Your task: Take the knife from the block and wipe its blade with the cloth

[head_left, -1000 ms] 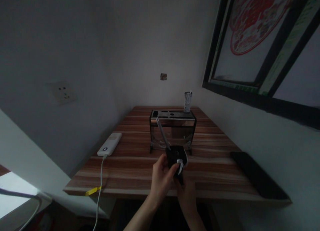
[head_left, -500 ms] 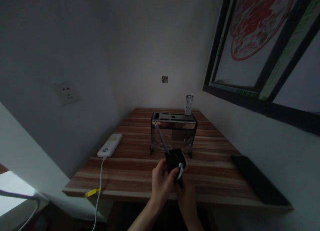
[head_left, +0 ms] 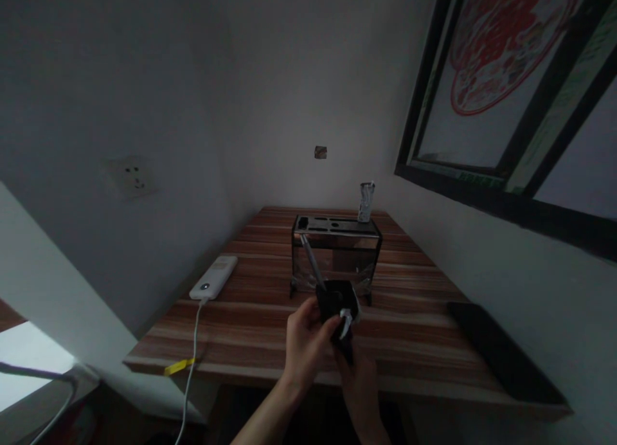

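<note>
Both my hands are raised together over the near edge of a striped wooden table (head_left: 250, 329). My left hand (head_left: 304, 345) is closed round a small black object (head_left: 336, 300) with a white piece at its lower right; I cannot name the object. My right hand (head_left: 357, 375) sits just below and behind it, fingers curled against the object's underside. Right behind the hands stands a clear-walled rack with a slotted dark top (head_left: 336, 225), and a thin grey rod (head_left: 311, 260) leans inside it.
A white power bank (head_left: 213, 277) lies at the table's left, its cable (head_left: 191, 368) with a yellow tag hanging over the front edge. A dark flat slab (head_left: 501, 352) lies at the right. A small silvery tube (head_left: 366, 201) stands at the back. A wall socket (head_left: 131, 177) is at left.
The hands and the black object have stayed nearly in place, drifting slightly upward. The view has shifted a little.
</note>
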### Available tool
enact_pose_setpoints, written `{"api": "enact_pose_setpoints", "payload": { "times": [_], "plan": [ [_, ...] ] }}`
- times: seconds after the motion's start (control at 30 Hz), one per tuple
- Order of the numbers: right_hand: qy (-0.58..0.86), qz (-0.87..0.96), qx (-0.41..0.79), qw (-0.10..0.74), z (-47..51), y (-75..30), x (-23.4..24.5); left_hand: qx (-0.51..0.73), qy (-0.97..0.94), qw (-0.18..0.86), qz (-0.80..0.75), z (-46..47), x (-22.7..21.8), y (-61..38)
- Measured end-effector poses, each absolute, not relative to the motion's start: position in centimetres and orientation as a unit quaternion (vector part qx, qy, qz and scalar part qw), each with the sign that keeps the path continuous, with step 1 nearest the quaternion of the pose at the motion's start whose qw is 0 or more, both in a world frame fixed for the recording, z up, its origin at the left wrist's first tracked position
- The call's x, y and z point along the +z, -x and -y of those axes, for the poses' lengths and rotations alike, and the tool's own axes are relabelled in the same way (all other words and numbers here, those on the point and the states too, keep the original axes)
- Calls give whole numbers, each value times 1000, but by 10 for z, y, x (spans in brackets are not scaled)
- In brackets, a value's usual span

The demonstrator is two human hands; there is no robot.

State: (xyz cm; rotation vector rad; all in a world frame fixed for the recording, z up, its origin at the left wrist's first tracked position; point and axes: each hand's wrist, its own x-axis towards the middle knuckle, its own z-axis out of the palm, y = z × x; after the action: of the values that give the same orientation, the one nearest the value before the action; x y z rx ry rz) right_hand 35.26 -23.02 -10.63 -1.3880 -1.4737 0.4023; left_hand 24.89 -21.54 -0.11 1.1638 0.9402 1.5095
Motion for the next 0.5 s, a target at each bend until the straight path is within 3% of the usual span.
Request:
{"api": "enact_pose_setpoints", "payload": {
  "times": [0.5],
  "plan": [
    [577, 616, 165, 511, 230, -351, -105, 671, -494, 428, -349, 187, 50, -229]
  ]
}}
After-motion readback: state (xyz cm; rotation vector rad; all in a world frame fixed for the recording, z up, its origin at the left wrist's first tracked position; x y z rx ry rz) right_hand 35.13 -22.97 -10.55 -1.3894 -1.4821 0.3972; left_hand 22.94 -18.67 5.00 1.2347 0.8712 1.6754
